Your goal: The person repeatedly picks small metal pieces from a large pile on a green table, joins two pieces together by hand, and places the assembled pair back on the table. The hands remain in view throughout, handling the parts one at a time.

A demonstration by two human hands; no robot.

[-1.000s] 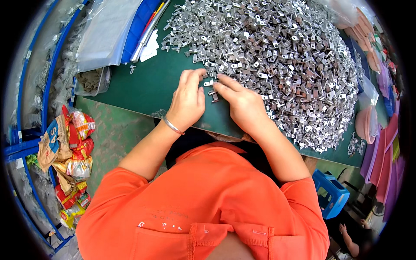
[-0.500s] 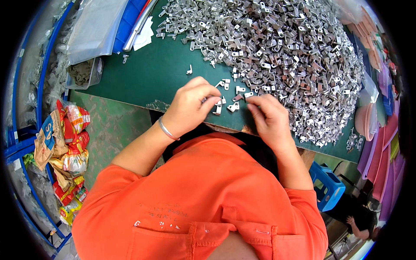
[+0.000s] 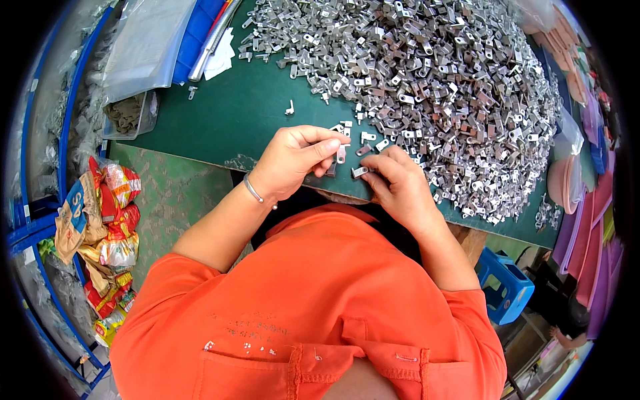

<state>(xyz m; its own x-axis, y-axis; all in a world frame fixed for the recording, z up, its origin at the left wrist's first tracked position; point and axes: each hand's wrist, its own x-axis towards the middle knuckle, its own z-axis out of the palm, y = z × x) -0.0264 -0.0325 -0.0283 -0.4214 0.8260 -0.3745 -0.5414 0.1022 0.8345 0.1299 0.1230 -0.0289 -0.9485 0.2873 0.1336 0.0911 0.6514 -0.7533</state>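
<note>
Thumb and index finger of my left hand (image 3: 299, 160) are closed on a small metal bracket (image 3: 341, 155), whose lower end shows below the fingertips. To its right, my right hand (image 3: 404, 187) pinches another small metal bracket (image 3: 359, 172) close to the table's front edge. A few loose brackets (image 3: 367, 137) lie between and just beyond my hands. Behind and to the right of my right hand spreads a big heap of the same silvery parts (image 3: 427, 93). The fingers partly cover both held pieces.
Under the parts is a green table (image 3: 193, 130). A single bracket (image 3: 289, 107) lies beyond my left hand. At the far left stand a plastic tub (image 3: 148, 113) and a blue bin (image 3: 193, 40). A blue stool (image 3: 507, 287) and a person (image 3: 568, 333) are at lower right.
My right hand has moved left and nearer to me, and now has a bracket in its fingertips. The left hand has shifted slightly right, with a bracket now showing at its fingers.
</note>
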